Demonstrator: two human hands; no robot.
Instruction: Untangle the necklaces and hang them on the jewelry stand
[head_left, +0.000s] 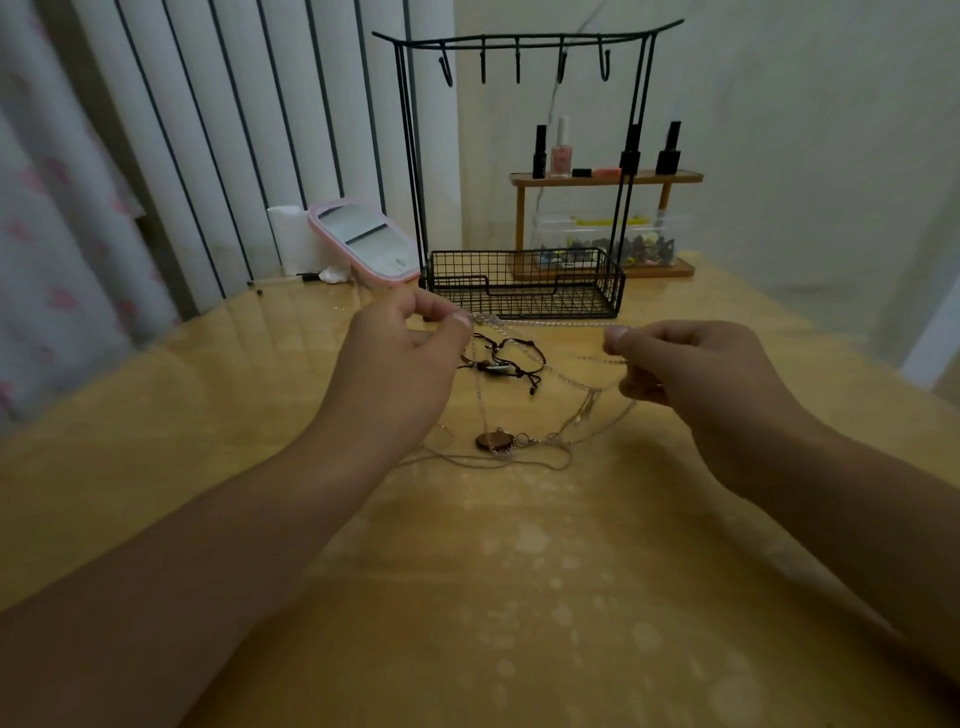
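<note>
Contents of clear box (608, 241) behind stand (524, 156): indistinct.

Below my arms lies a glossy yellow wood-grain surface (208, 467), blotched with pale spots toward me. On it a tangle of fine chains (519, 447) with a brown pendant (492, 440) lies beside a dark cord bracelet (506, 358). Farther back stand a black wire jewelry stand (524, 283), a pink-framed mirror (363, 241) leaning, a white roll (291, 239) and a small wooden shelf (602, 179) over a clear box (608, 241).
</note>
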